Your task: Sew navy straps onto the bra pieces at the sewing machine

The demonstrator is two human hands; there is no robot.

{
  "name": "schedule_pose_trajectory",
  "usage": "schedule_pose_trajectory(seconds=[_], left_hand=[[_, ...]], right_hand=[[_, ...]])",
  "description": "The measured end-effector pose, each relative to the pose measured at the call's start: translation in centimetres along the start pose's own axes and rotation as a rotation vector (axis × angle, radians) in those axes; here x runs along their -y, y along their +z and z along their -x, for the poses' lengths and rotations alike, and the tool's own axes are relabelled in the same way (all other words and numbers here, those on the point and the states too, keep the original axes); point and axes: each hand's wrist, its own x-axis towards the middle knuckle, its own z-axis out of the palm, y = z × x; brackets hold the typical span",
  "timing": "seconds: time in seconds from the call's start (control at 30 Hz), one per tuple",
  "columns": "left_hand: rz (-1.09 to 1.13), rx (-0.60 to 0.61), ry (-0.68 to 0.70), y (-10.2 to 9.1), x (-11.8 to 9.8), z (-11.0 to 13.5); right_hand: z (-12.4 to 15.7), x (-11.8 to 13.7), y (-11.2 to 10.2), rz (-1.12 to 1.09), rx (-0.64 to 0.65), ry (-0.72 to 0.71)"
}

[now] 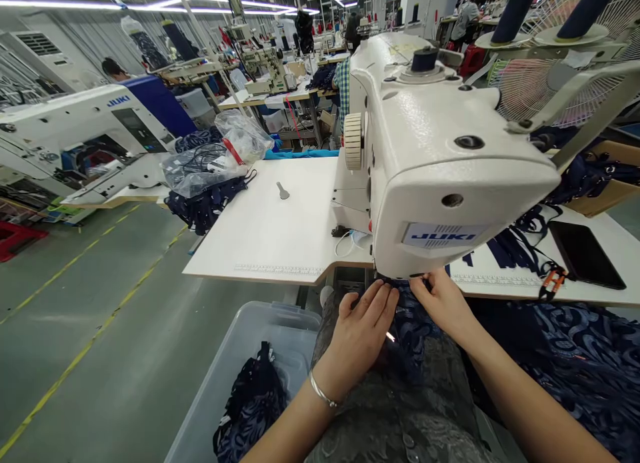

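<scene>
Lying at the needle area: patterned navy cloth (413,323), directly below the machine head, draped toward the person's lap; its stitched spot is hidden by the hands.
Left hand (367,326): palm down, fingers side by side, tips pressed on the cloth — thumb hidden, so a pinch cannot be told.
Right hand (440,299): thumb and forefinger pinching the cloth's edge, just right of the left hand.
Sewing machine (465,156): white, marked JUKI, standing over both hands.
Table (300,229): white, with a ruler scale along its near edge; a small flat metal tool (283,191) lies on the left part.
Table, right part: black phone (587,255), orange-handled snips (553,283) beside it, navy straps (510,249) nearer the machine.
Bin (200,399): clear plastic, below the table at left — navy pieces (257,396) inside.
Right side: more patterned cloth (595,356) below the table edge.
Beyond: second machine (45,126), at far left.
</scene>
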Motion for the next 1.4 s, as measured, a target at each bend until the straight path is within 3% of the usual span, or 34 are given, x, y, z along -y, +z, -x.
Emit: schedule_pose_trajectory(seconds=[0.47, 0.7, 0.8, 1.1, 1.27, 1.4], left_hand=[[0.042, -0.026, 0.003, 0.2, 0.3, 0.1], [0.112, -0.058, -0.054, 0.2, 0.6, 0.2], [0.132, -0.072, -0.065, 0.3, 0.8, 0.1], [0.109, -0.102, -0.020, 0.4, 0.5, -0.2], [0.072, -0.113, -0.015, 0.4, 0.1, -0.7], [0.027, -0.129, 0.003, 0.0, -0.2, -1.1]], right_hand=[[-0.1, 0.4, -0.4, 0.070, 0.032, -0.015], [-0.1, 0.8, 0.5, -0.035, -0.010, -0.046], [-0.2, -0.6, 0.3, -0.035, -0.013, -0.052], [0.3, -8.1, -4.0, 0.415, -0.199, 0.147], [0.5, -9.0, -3.0, 0.565, -0.236, 0.202], [-0.5, -9.2, -2.9, 0.530, -0.200, 0.226]])
